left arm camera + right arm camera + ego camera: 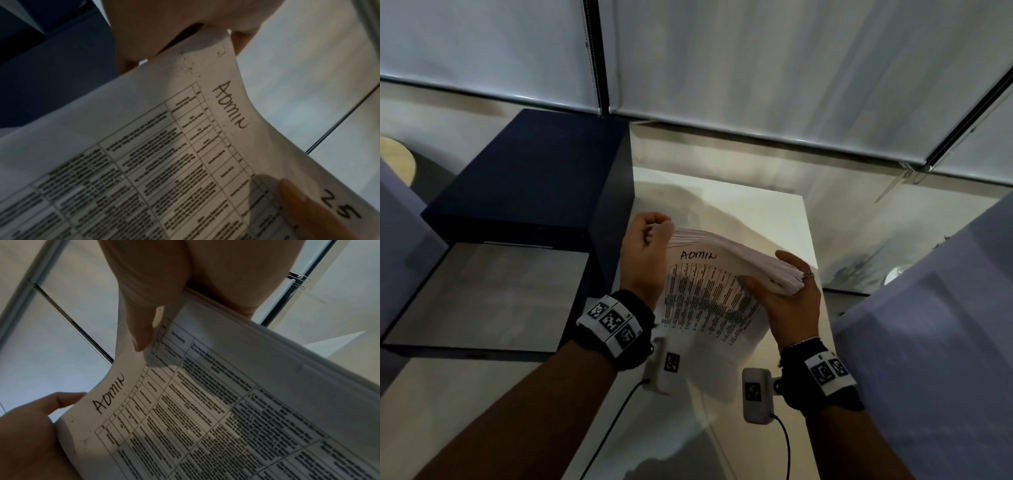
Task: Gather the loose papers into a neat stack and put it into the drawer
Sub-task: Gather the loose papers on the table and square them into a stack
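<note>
While the stack of papers (717, 274) is held up on edge over the white table (767, 205), its squaring is judged to be the step in hand, and the drawer (489, 294) is seen standing open just to the left, under the dark blue cabinet (527, 174). The left hand (645, 253) is curled round the far left corner of the stack, thumb on the printed face and fingers behind, as is confirmed in the left wrist view. The right hand (789, 291) is closed on the opposite edge, its thumb (141, 331) pressed on the top sheet and the fingers wrapped beneath. The sheets are seen fanned along the upper edge and bowed between the two grips, so the stack is not yet neat. For the step to be done well, both grips would best be loosened slightly and the lower edge tapped on the table, so that the sheets are allowed to settle level; the stack would then be turned and tapped on a second edge. A firm pinch is better kept until afterwards, since sheets squeezed while fanned are locked out of line. The top sheet, marked "ADMIN", could be creased if the bow is deepened.
</note>
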Demonstrator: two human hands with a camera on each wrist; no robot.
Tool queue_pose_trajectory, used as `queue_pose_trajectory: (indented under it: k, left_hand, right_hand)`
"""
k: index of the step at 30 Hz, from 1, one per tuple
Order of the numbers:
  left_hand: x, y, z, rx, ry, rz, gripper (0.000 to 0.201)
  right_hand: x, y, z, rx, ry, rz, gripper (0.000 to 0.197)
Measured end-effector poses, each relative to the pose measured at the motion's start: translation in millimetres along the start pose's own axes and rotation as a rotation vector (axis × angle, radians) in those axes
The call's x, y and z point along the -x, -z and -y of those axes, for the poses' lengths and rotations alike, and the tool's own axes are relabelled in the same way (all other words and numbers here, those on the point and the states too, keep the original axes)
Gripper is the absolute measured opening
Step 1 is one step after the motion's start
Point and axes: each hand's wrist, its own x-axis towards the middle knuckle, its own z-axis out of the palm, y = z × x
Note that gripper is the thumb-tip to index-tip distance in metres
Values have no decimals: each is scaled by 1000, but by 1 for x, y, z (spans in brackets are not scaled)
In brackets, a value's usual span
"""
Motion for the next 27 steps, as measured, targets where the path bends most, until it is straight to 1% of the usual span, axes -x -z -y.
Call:
queue_pose_trajectory:
  k: [1,3,5,6,7,8,9,10,11,12,14,15,17,19,20,22,24,26,27]
  left_hand:
    - [0,-1,1,-9,-6,2,8]
    - [-3,-2,2,7,24,-27,9]
    - [-5,-3,0,26,54,-58,14]
    - [-6,-2,-1,47,56,-44,15]
    - [-5,-1,-2,81,50,4,14]
    - [-4,3,-1,105,46,90,16]
    - [-4,7,3,108,45,191,27]
    - [-4,13,10,79,50,282,45]
    - [-4,18,17,19,61,352,57]
    - [-4,22,25,-63,67,397,60]
    - [-1,22,37,-191,58,434,45]
    - [1,21,40,-210,54,422,37]
    - [5,16,37,-195,53,364,29]
    - [7,16,35,-159,43,333,27]
    - [9,19,36,-139,47,346,29]
    - [11,26,39,-124,75,430,34]
    - [15,32,46,-138,122,506,33]
    - [17,33,51,-114,153,509,33]
    - [18,33,52,-101,165,503,34]
  right_hand:
    - [-1,0,-1,-5,0,0,66]
    - [-2,1,-4,-1,5,2,64]
    - [-2,1,-6,10,15,13,59]
    - [-2,2,-6,7,14,19,55]
    - [-3,2,-7,1,11,24,50]
    - [-3,2,-8,-2,6,23,44]
    - [-4,3,-9,-2,0,16,38]
    - [-5,4,-10,0,-13,-1,33]
    - [-7,5,-12,-5,-31,-19,32]
    - [-8,6,-15,-17,-59,-29,32]
    - [-11,5,-18,-42,-114,-20,34]
    - [-11,5,-18,-45,-116,-16,34]
    - [-12,5,-13,-39,-76,-42,32]
    - [-13,10,-10,-38,-42,-55,32]
    - [-11,12,-10,-38,-34,-48,35]
    - [-2,13,-13,-6,-25,-12,50]
    - [4,14,-20,-13,-69,43,63]
    - [8,12,-24,-61,-104,82,65]
    - [8,11,-27,-78,-110,68,67]
